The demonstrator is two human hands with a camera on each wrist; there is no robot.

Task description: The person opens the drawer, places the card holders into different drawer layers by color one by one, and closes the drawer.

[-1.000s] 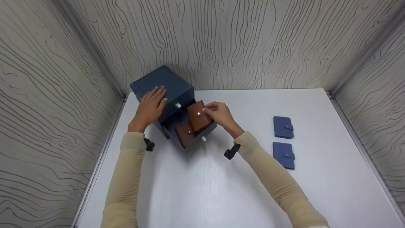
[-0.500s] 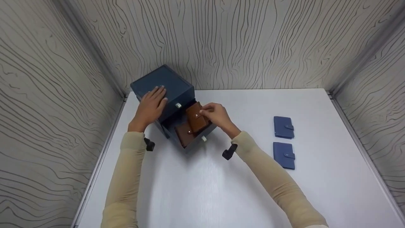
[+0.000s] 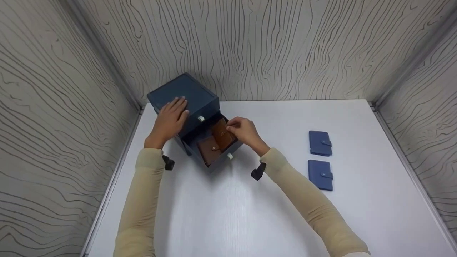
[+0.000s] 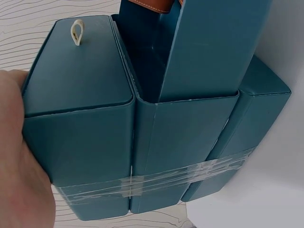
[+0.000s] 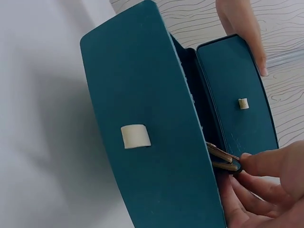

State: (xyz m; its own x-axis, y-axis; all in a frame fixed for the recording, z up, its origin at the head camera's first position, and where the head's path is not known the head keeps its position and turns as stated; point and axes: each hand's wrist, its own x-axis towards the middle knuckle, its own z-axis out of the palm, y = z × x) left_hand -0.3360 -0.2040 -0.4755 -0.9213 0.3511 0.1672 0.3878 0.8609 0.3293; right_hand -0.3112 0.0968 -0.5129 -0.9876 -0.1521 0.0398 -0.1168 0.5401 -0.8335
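Leftmost, saw the left hand laid flat on top of the dark blue-green drawer unit, fingers straight, thumb apart, gripping nothing. In the left wrist view, noticed clear tape wrapped across the unit's side. Farther right, saw the pulled-out drawer, just below the top one, with a pale pull tab on its front. Inside, found the first brown wallet toward the left, with the second brown wallet alongside. At the second one's right edge, saw the right hand apparently pinching between thumb and fingers, contact partly shadowed. Well to the right, saw the farther blue wallet and the nearer blue wallet lying apart on the white table, straps at right.
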